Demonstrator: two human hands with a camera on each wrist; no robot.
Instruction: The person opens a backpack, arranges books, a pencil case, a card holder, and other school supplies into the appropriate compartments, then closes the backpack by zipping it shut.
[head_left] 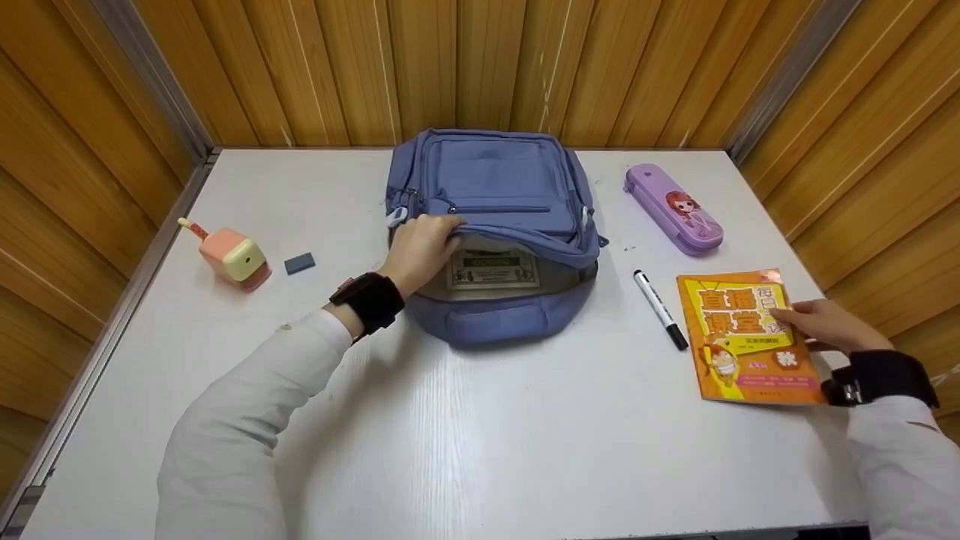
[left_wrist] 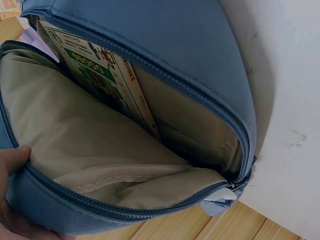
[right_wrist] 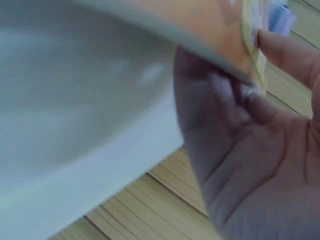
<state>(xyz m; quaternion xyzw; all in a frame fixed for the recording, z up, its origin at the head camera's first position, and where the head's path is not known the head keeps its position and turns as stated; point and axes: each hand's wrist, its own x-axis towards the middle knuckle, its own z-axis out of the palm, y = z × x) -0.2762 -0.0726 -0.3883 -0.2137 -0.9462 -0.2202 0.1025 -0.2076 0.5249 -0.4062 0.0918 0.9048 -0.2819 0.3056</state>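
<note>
A blue backpack lies on the table with its main compartment unzipped. My left hand pinches the edge of its opening and holds it apart; in the left wrist view, the thumb is inside the rim and the fingers outside. Within the compartment stands a book with a green label on its cover. At the right, my right hand grips an orange and yellow book by its right edge, thumb on the cover and fingers beneath. The right wrist view shows this book's edge raised off the table.
A black-capped white marker lies between backpack and orange book. Behind them is a purple pencil case. On the left are a pink and yellow pencil sharpener and a dark eraser. Wood-patterned walls enclose the white table.
</note>
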